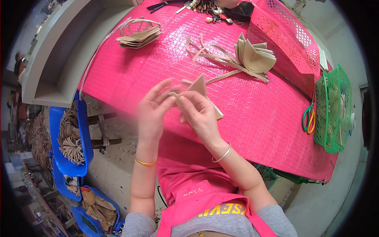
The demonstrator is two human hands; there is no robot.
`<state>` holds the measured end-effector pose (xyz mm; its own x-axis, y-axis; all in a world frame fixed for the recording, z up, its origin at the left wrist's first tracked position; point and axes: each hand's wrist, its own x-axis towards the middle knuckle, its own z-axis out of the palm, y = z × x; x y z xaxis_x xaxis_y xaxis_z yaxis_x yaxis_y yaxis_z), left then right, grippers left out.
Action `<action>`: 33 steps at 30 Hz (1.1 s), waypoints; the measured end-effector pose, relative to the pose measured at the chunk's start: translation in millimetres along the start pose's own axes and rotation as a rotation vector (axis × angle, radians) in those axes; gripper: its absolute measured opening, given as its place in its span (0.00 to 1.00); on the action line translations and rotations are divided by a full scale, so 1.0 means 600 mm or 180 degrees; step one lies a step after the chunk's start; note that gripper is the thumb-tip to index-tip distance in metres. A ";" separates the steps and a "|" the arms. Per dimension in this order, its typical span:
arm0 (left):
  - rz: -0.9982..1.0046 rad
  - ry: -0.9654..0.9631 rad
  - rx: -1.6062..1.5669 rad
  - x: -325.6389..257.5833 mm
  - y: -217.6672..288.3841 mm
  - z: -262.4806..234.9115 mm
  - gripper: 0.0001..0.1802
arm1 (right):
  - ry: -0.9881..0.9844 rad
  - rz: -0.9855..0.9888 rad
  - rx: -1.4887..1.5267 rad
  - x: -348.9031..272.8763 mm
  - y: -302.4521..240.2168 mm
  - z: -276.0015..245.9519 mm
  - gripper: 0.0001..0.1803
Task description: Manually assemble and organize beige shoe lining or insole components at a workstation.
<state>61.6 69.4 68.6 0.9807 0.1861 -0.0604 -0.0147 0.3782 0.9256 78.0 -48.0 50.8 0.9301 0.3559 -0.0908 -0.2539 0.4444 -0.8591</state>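
Head view of two bare hands working over a bright pink, embossed plastic-covered surface (pixel 252 114). The left hand (pixel 152 108), wearing a gold bangle (pixel 145 162) at the wrist, is raised with its fingers (pixel 161 87) partly spread and blurred by motion; its thumb and forefinger meet at the edge of a small beige, triangular folded piece of stiff material (pixel 200 87), though whether they pinch it firmly cannot be told. The right hand (pixel 201 114), wearing a silver bangle (pixel 222 155), has its fingers curled closed around the lower part of the same beige piece, which stands tilted above the near edge of the surface, between the two hands. Farther back on the surface lies a fanned cluster of similar beige folded pieces with long flat strips (pixel 246 57), and to the left a stack of beige pieces with looped strips (pixel 139 34). A pink perforated plastic basket (pixel 288 35) leans at the right rear, and a green plastic mesh basket (pixel 333 108) sits at the right edge, with green- and orange-handled scissors (pixel 309 117) hanging on its side. Below the left edge of the surface, blue plastic bins (pixel 71 138) hold more beige pieces. The person wears a pink apron (pixel 197 193) over a grey top.
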 end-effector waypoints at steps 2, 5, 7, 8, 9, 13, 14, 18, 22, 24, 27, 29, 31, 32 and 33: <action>-0.0037 -0.0052 0.0032 0.003 0.002 -0.013 0.25 | -0.0022 -0.0099 -0.0168 -0.011 0.010 0.000 0.07; -0.0207 -0.0342 0.0160 0.000 0.011 -0.010 0.27 | 0.0005 -0.0176 -0.0219 -0.010 0.013 0.004 0.10; -0.0040 -0.0262 0.0250 -0.002 0.012 0.000 0.26 | 0.0054 -0.0558 0.0053 0.006 0.009 0.012 0.11; 0.0755 0.0274 0.1373 -0.003 -0.001 -0.004 0.21 | 0.0051 -0.0571 -0.0080 0.004 0.000 0.014 0.11; 0.0756 0.0276 0.1375 -0.014 -0.003 -0.014 0.21 | 0.0049 -0.0570 -0.0078 0.002 -0.003 0.016 0.11; -0.0095 0.0195 0.0755 -0.046 -0.012 -0.001 0.10 | 0.0020 -0.0578 -0.0536 -0.017 -0.003 0.006 0.12; 0.0008 0.0279 0.0625 -0.041 -0.016 0.000 0.10 | 0.0018 -0.1291 -0.1685 -0.019 -0.004 0.000 0.13; -0.0255 0.0026 0.0371 -0.033 -0.008 0.007 0.10 | 0.0068 -0.1711 -0.2410 0.009 -0.054 0.015 0.12; -0.0275 -0.0247 0.0283 -0.029 -0.013 -0.004 0.11 | -0.0613 -0.1840 -0.2805 0.028 -0.057 0.002 0.08; -0.0769 0.0024 -0.1185 -0.034 0.000 -0.006 0.12 | -0.0763 -0.2697 -0.3117 0.020 -0.039 -0.009 0.14; -0.0469 0.0270 -0.0247 -0.027 -0.010 0.004 0.14 | -0.0727 -0.3094 -0.3360 -0.002 -0.021 -0.022 0.14; -0.0344 0.0295 -0.0066 -0.028 -0.023 0.004 0.13 | -0.0724 -0.3094 -0.3343 -0.013 -0.014 -0.031 0.13; -0.0399 0.0323 -0.0210 -0.030 -0.027 0.004 0.13 | -0.0801 -0.3123 -0.3470 -0.019 -0.011 -0.040 0.11; -0.0374 0.0287 -0.0189 -0.029 -0.029 0.004 0.13 | -0.0819 -0.3151 -0.3498 -0.023 -0.013 -0.043 0.12; -0.0361 0.0324 -0.0178 -0.030 -0.032 0.005 0.13 | -0.0849 -0.3153 -0.3467 -0.028 -0.014 -0.045 0.12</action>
<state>44.8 56.0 52.8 0.9519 0.2291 -0.2036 0.0814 0.4513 0.8886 71.8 -80.0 46.0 0.4971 0.4739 0.7268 0.8630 -0.1832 -0.4708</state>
